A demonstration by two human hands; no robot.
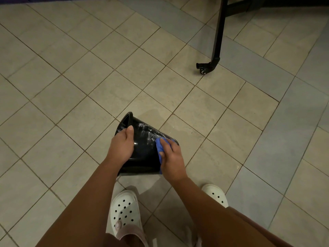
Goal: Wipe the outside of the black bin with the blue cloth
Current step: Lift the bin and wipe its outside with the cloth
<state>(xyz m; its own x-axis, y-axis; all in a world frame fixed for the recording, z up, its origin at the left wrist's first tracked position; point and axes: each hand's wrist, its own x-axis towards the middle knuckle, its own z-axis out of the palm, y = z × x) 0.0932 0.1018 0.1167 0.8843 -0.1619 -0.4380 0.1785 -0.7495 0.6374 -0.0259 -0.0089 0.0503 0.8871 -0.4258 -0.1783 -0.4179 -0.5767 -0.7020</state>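
A glossy black bin (144,150) is tipped on its side above the tiled floor, its open mouth facing up and left. White soapy streaks mark its upper wall. My left hand (122,145) grips the bin at the rim, thumb lying along the outside. My right hand (171,159) holds a bunched blue cloth (160,148) and presses it against the bin's outer wall near the base end. Part of the cloth is hidden under my fingers.
Beige and grey floor tiles (89,86) spread all round, with a damp patch just beyond the bin. A black metal frame leg with a small caster (210,65) stands at the upper right. My feet in white clogs (125,211) are directly below the bin.
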